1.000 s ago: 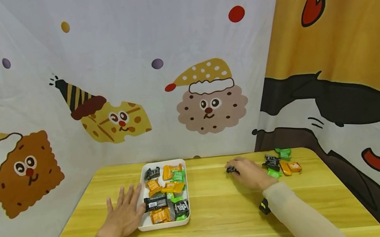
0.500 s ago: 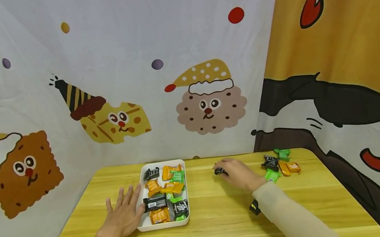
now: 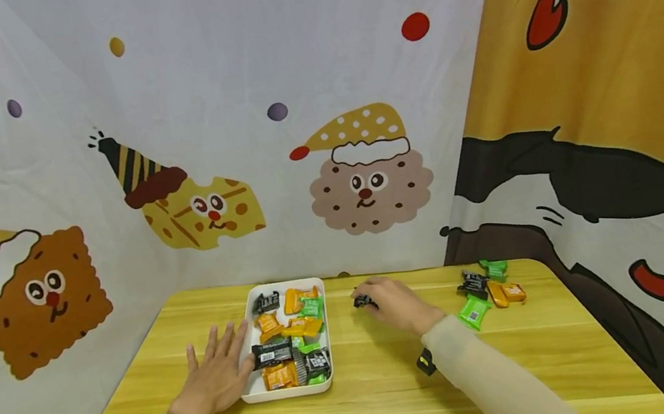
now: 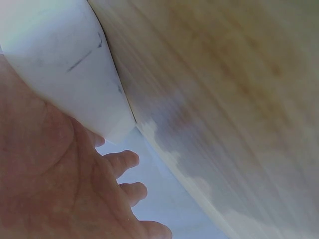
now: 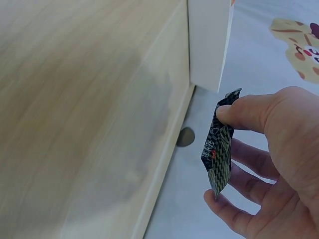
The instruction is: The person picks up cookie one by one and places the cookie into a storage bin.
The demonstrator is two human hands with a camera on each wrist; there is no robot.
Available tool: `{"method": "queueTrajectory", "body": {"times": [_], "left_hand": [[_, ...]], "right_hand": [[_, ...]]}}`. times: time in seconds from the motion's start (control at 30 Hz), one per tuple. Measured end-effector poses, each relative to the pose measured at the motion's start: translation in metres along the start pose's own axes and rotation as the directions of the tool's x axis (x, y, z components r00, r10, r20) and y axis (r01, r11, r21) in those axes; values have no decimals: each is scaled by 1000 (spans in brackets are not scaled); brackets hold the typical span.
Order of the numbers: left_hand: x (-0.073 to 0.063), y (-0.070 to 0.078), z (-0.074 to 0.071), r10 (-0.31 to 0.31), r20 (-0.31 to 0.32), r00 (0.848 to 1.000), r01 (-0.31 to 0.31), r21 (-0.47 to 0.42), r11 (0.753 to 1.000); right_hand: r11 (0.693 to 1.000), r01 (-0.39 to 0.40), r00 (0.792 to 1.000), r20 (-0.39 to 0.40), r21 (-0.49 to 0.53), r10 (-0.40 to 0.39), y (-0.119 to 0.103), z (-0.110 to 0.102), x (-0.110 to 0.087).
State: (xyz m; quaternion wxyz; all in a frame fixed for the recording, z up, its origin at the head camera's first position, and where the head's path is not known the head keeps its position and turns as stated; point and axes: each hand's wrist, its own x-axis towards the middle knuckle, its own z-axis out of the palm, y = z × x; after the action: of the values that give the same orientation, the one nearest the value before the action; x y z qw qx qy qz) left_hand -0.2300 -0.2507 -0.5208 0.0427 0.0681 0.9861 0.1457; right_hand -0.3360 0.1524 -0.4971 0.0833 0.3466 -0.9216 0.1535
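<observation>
My right hand [image 3: 394,304] pinches a small black wrapped candy [image 5: 219,144] between thumb and fingers, over the table to the right of the white tray [image 3: 319,288]. My left hand [image 3: 215,374] lies with fingers straight and spread against the tray's left side; in the left wrist view its palm [image 4: 45,164] is beside the tray's wall [image 4: 75,64]. Black, orange and green wrapped candies fill much of the tray, among them a long black packet [image 3: 272,353] and an orange one [image 3: 269,325].
A loose group of candies lies at the table's far right: a black one [image 3: 473,284], two green ones, the nearer [image 3: 474,312] bright, and orange ones [image 3: 506,293]. The wooden table [image 3: 364,412] ends at a cartoon-printed cloth [image 3: 377,243] behind it.
My right hand has moved left with the black candy, away from the candy group toward the tray, uncovering the near green candy. The left hand has stayed by the tray.
</observation>
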Motion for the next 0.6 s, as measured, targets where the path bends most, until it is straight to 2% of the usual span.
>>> {"method": "queueTrajectory", "body": {"times": [0.3, 0.6], "left_hand": [[0, 1, 0, 1, 0, 1000, -1, 10, 1000], [-1, 2, -1, 2, -5, 1000, -1, 17, 1000]], "right_hand": [[1000, 21, 1000, 19, 20, -22, -20, 4, 17], [998, 58, 997, 60, -30, -56, -37, 7, 35]]}}
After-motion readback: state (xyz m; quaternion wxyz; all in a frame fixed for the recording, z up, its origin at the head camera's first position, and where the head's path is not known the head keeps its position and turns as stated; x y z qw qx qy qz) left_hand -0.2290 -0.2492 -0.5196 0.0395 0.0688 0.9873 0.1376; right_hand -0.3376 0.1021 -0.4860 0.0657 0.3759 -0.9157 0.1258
